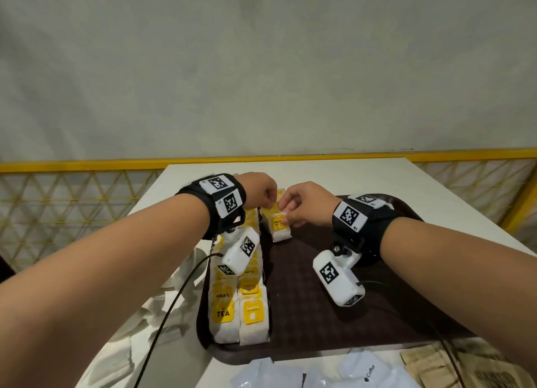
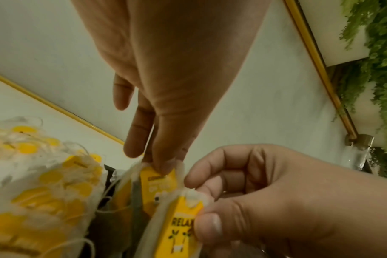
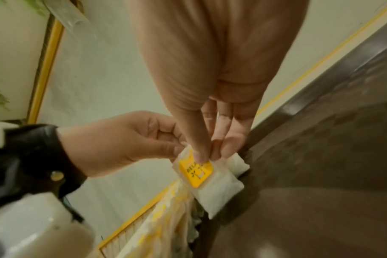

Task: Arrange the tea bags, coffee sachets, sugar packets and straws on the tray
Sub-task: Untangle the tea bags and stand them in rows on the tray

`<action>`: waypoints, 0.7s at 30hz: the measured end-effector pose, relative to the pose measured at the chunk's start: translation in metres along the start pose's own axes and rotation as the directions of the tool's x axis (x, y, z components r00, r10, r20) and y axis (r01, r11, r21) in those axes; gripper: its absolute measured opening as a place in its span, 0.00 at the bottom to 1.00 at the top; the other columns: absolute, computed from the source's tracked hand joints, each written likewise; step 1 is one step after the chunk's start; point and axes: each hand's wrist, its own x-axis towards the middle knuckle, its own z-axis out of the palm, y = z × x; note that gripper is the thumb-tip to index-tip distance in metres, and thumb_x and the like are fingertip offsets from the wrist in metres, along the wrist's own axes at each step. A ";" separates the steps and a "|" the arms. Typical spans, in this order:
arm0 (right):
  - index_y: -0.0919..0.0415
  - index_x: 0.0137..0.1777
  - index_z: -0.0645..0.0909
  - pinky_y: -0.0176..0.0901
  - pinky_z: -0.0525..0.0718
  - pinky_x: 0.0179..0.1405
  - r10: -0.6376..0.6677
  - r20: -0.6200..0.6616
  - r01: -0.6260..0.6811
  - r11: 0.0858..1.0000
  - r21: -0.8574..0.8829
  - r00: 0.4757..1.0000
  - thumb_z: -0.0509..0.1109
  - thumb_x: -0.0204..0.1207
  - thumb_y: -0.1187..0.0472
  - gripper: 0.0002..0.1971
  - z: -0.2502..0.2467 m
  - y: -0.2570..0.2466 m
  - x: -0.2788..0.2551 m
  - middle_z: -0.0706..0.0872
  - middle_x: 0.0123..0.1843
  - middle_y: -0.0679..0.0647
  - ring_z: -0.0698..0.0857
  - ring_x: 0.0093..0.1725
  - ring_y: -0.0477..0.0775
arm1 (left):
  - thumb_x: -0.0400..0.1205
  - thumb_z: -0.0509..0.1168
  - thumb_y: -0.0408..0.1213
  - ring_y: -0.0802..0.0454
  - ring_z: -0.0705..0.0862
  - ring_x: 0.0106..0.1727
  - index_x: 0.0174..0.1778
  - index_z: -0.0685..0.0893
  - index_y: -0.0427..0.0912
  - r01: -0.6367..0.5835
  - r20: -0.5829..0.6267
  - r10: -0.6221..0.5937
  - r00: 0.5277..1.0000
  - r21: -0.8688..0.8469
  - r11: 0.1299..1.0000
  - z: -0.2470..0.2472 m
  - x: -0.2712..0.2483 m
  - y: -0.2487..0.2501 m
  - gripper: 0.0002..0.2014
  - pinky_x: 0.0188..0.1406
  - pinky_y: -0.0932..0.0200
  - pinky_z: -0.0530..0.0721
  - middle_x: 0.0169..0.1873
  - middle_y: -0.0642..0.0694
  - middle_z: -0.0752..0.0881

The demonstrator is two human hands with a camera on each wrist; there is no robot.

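Yellow-tagged tea bag (image 1: 279,226) stood on the brown tray (image 1: 377,315); both hands pinched its top, right hand (image 1: 305,204) nearer, left hand (image 1: 258,193) behind.

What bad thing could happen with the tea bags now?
The loose white strings might tangle, so lifting one bag could drag its neighbours. The right hand and left hand pinch white tea bags with yellow tags right beside the two neat rows of tea bags on the dark brown plastic tray; a nudge could topple them.
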 end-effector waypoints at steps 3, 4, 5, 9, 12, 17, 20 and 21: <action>0.65 0.47 0.80 0.40 0.89 0.35 0.037 0.029 -0.040 0.991 0.126 0.999 0.76 0.68 0.79 0.13 0.000 -0.003 -0.004 0.83 0.34 0.58 0.84 0.31 0.53 | 0.81 0.66 0.36 0.56 0.78 0.45 0.57 0.86 0.41 -0.034 0.050 0.036 0.998 -0.050 0.998 0.000 0.000 0.003 0.10 0.46 0.62 0.73 0.48 0.49 0.85; 0.64 0.46 0.79 0.41 0.89 0.34 0.047 0.029 -0.051 0.989 0.141 0.998 0.76 0.67 0.79 0.14 0.001 -0.002 -0.005 0.83 0.34 0.58 0.85 0.30 0.52 | 0.81 0.67 0.36 0.56 0.79 0.44 0.56 0.86 0.41 -0.031 0.062 0.035 0.997 -0.065 0.997 0.000 0.000 0.004 0.09 0.46 0.62 0.75 0.47 0.48 0.86; 0.64 0.45 0.79 0.41 0.90 0.35 0.059 0.025 -0.062 0.989 0.135 0.998 0.76 0.67 0.79 0.14 0.003 -0.001 -0.006 0.84 0.35 0.59 0.85 0.30 0.52 | 0.81 0.67 0.35 0.56 0.80 0.43 0.56 0.86 0.41 -0.025 0.076 0.031 0.997 -0.076 0.997 0.001 -0.001 0.005 0.09 0.47 0.61 0.76 0.46 0.48 0.86; 0.62 0.44 0.79 0.48 0.91 0.43 0.141 0.035 -0.144 0.983 0.116 0.989 0.78 0.67 0.76 0.13 0.006 0.006 -0.009 0.85 0.37 0.60 0.87 0.34 0.54 | 0.78 0.67 0.26 0.58 0.82 0.41 0.50 0.89 0.41 0.018 0.065 -0.006 0.998 -0.178 0.984 0.002 -0.004 0.002 0.10 0.46 0.63 0.79 0.37 0.53 0.85; 0.63 0.42 0.81 0.45 0.90 0.44 0.177 0.041 -0.180 0.979 0.095 0.983 0.78 0.72 0.67 0.07 0.001 0.010 -0.009 0.87 0.39 0.60 0.86 0.35 0.51 | 0.77 0.65 0.22 0.56 0.86 0.42 0.40 0.88 0.43 0.060 -0.076 -0.088 0.993 -0.309 0.949 -0.005 -0.006 -0.012 0.12 0.47 0.62 0.84 0.42 0.49 0.90; 0.65 0.47 0.84 0.44 0.89 0.47 0.142 -0.020 -0.142 0.990 0.007 0.990 0.74 0.75 0.68 0.03 0.001 0.012 -0.005 0.87 0.42 0.58 0.85 0.37 0.47 | 0.77 0.69 0.28 0.54 0.84 0.51 0.50 0.89 0.44 0.066 -0.082 -0.084 0.993 -0.209 0.976 -0.003 -0.004 -0.016 0.10 0.49 0.62 0.79 0.45 0.52 0.85; 0.65 0.49 0.86 0.35 0.87 0.35 0.069 -0.025 -0.070 0.996 -0.047 0.997 0.74 0.75 0.66 0.04 0.008 0.006 -0.002 0.85 0.39 0.54 0.83 0.31 0.41 | 0.76 0.72 0.30 0.53 0.84 0.54 0.55 0.87 0.46 0.036 -0.031 -0.041 0.999 -0.128 0.991 0.002 0.002 -0.012 0.13 0.51 0.61 0.79 0.48 0.51 0.86; 0.65 0.49 0.86 0.34 0.85 0.32 0.047 -0.022 -0.048 0.996 -0.072 0.999 0.75 0.75 0.64 0.05 0.010 0.004 0.000 0.85 0.38 0.52 0.83 0.29 0.41 | 0.76 0.73 0.32 0.52 0.84 0.54 0.56 0.87 0.45 0.039 0.002 -0.039 0.999 -0.108 0.993 0.003 0.004 -0.011 0.13 0.51 0.61 0.80 0.50 0.51 0.87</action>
